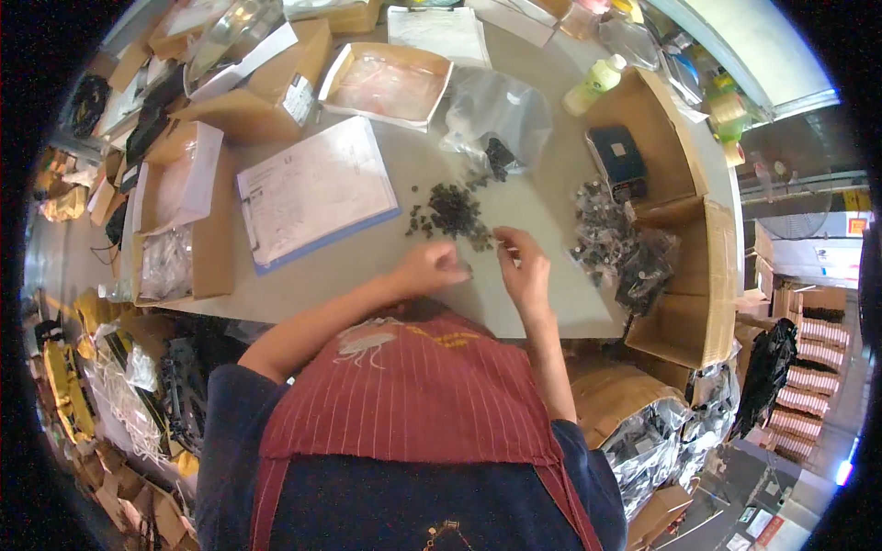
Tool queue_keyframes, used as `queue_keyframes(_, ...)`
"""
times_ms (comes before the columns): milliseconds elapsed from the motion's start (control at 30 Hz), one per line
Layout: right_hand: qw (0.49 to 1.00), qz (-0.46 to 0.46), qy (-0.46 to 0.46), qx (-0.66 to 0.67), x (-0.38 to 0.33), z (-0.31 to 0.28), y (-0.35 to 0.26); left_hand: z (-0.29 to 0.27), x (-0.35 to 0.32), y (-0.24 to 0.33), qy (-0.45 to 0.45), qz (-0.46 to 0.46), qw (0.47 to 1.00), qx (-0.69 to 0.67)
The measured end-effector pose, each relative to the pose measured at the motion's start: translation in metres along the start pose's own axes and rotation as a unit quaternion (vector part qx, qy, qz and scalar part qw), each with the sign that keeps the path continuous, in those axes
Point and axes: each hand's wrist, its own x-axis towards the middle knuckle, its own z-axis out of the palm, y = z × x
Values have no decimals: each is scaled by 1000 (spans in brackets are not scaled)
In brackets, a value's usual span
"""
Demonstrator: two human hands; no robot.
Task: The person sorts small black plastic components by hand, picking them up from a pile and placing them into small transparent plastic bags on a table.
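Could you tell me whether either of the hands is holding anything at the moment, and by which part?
It cannot be told: the left hand and right hand rest fingers curled beside the pile of small dark parts.

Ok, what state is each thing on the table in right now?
left hand: fingers curled, grip closed at the edge of the small parts
right hand: fingers pinched on something tiny
pile of small dark parts: loose, spread on the table
clear plastic bag: open, parts spilling out
clipboard: lying flat
green bottle: capped

A clipboard of papers [315,191], a pale green bottle [593,84] — cardboard boxes [388,84] crowd the grey table [386,266].
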Motion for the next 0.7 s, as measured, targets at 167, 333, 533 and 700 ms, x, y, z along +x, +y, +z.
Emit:
queue_keyframes(167,984,94,-45,-146,-9,10,53,-1,3,7,-6,11,1000,29)
queue_keyframes(333,985,-12,-60,-162,-2,22,44,1,3,2,-12,10,999,48)
queue_keyframes(533,990,28,-2,-135,-8,19,53,2,1,1,3,4,1000,29)
queue_keyframes(700,999,41,-1,-10,-8,12,23,0,1,1,-7,-21,999,44)
